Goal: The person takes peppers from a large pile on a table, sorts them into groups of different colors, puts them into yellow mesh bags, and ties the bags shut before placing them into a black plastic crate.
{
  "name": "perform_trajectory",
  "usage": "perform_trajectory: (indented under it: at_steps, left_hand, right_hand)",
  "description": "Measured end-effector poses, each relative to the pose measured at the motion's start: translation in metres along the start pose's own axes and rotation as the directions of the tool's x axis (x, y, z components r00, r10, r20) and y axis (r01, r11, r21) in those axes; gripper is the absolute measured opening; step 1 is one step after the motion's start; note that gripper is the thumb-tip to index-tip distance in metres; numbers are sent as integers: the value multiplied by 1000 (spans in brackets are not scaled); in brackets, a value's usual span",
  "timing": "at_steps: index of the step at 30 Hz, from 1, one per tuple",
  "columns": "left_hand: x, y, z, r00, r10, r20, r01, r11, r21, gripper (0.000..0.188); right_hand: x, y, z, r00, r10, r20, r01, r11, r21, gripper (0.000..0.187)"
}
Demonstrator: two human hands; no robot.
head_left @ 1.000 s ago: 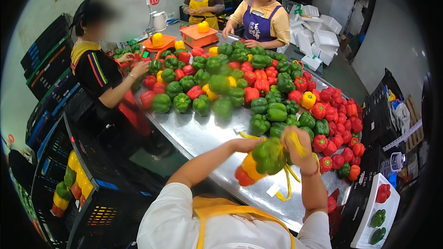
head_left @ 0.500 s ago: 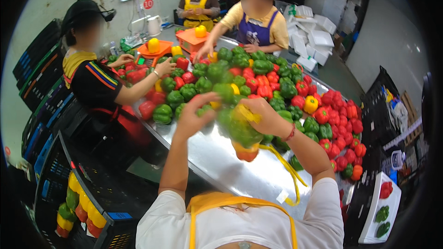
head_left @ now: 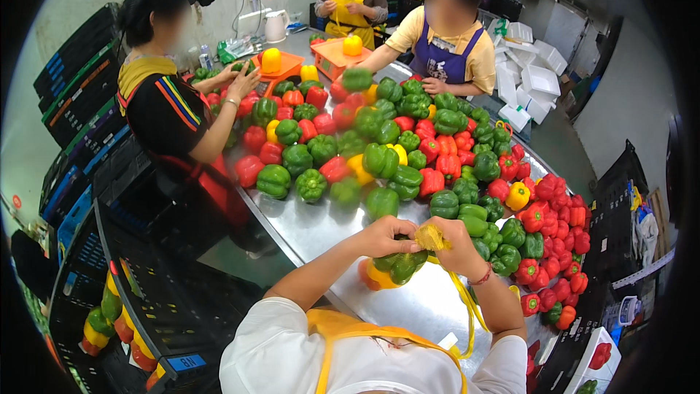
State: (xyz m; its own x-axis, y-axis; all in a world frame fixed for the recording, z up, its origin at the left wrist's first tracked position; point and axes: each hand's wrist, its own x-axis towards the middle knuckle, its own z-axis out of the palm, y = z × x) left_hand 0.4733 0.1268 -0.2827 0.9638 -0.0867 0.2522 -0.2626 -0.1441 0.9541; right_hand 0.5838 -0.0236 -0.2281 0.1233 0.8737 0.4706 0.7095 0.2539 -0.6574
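Close to my body, over the near part of the metal table (head_left: 292, 222), hangs a bundle of green, yellow and red bell peppers (head_left: 401, 268), seemingly in a net bag. Its gathered yellow mesh top (head_left: 433, 237) sticks up between my hands. My right hand (head_left: 458, 244) is closed round that mesh top. My left hand (head_left: 386, 237) pinches the bag's neck just above the green pepper, its thumb and fingers together. Yellow strips (head_left: 470, 306) trail down beside my right wrist onto the table. Loose green peppers (head_left: 382, 203) lie just beyond my hands.
Mixed red peppers (head_left: 534, 215) and green peppers cover the table's far and right parts. A black crate (head_left: 182, 321) with bagged peppers stands at my lower left. Three co-workers stand round the table. An orange scale (head_left: 332, 58) bears a yellow pepper.
My left hand, open and apart before, has come to the bag's neck. The bagged peppers have come down nearer my body. The whole view has shifted; the left co-worker now raises a green pepper.
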Motion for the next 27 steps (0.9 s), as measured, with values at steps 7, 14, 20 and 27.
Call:
perform_trajectory:
  at_steps: [7, 14, 20, 27]
  left_hand:
    - [-22, -43, 2, 977, 76, -199, -119, 970, -213, 12]
    - [-14, -45, 2, 972, 69, -226, -105, 983, -150, 11]
    - [-2, -62, 5, 954, -99, -283, 14, 957, -288, 18]
    - [5, -52, 2, 956, -47, -290, 27, 997, -75, 12]
  right_hand:
    - [-2, 18, 30, 788, 550, 277, -536, 390, 749, 26]
    - [1, 18, 27, 996, 81, 40, -80, 996, -28, 30]
    - [21, 12, 8, 940, -141, 310, 301, 771, -561, 45]
    - [24, 34, -9, 914, -164, 371, 375, 692, -617, 41]
